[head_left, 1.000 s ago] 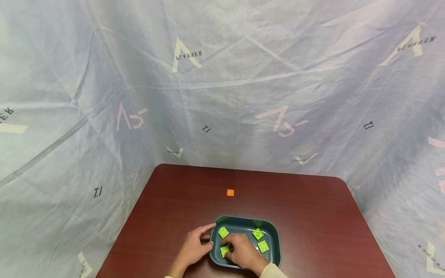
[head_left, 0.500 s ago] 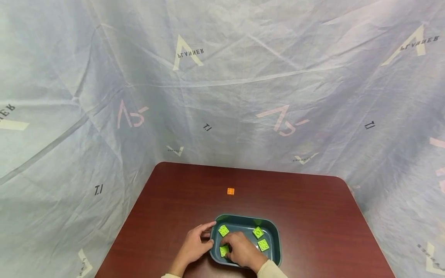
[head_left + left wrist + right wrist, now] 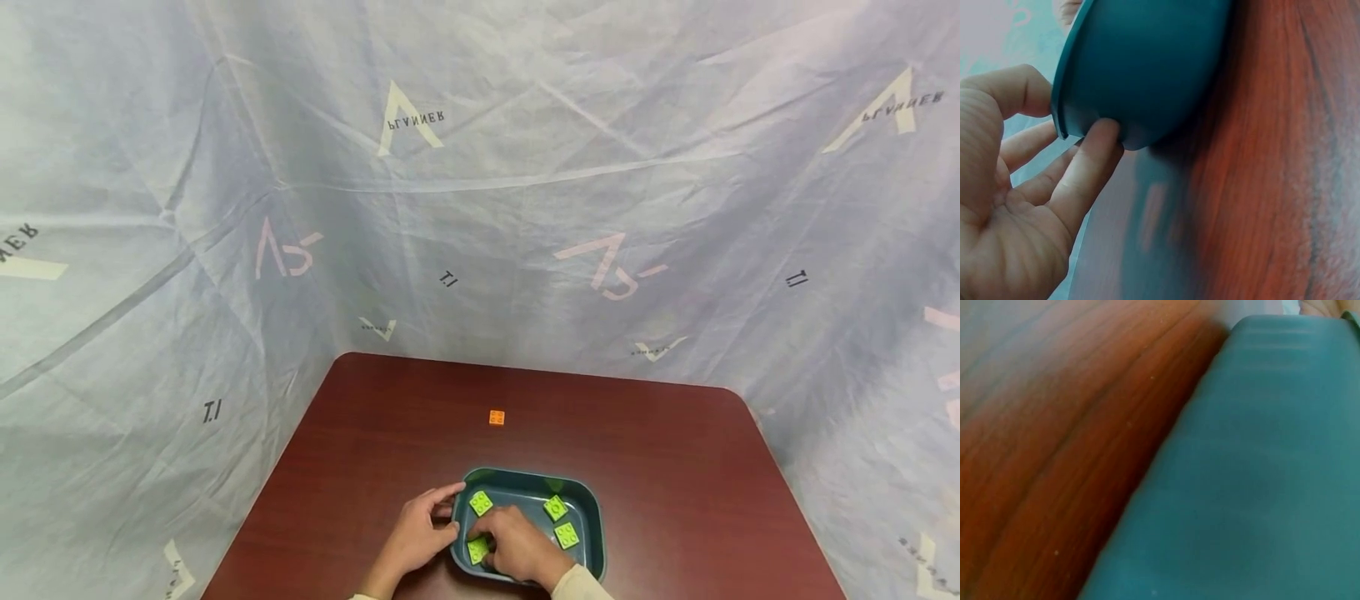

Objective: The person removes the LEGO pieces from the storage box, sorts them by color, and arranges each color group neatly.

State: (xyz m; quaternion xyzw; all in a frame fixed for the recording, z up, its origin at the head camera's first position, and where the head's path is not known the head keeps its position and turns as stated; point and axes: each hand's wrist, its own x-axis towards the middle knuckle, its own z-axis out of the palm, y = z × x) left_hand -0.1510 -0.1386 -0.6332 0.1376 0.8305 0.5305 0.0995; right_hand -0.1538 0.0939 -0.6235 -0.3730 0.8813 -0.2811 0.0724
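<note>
A dark teal tray point(image 3: 594, 533) sits near the table's front edge. My left hand point(image 3: 416, 533) holds its left end, thumb and fingertips spread against the wall. In the left wrist view one finger point(image 3: 1100, 147) presses the outer wall and another touches the rim. My right hand point(image 3: 517, 546) reaches inside and pinches a green toy brick point(image 3: 477, 550) in the near left corner, partly covering it. Another green brick point(image 3: 481, 503) lies in the far left corner; two more, a far one point(image 3: 556, 508) and a nearer one point(image 3: 566, 536), lie at the right. The right wrist view shows only the tray's outside point(image 3: 1254, 475) close up.
An orange toy brick point(image 3: 497, 417) lies on the reddish-brown table point(image 3: 675, 467) beyond the tray. A grey printed cloth point(image 3: 495, 208) hangs behind the table and along its sides.
My right hand has shifted slightly left and toward the tray's near left corner, and the green brick under its fingers moved with it. The left hand stays at the tray's left end.
</note>
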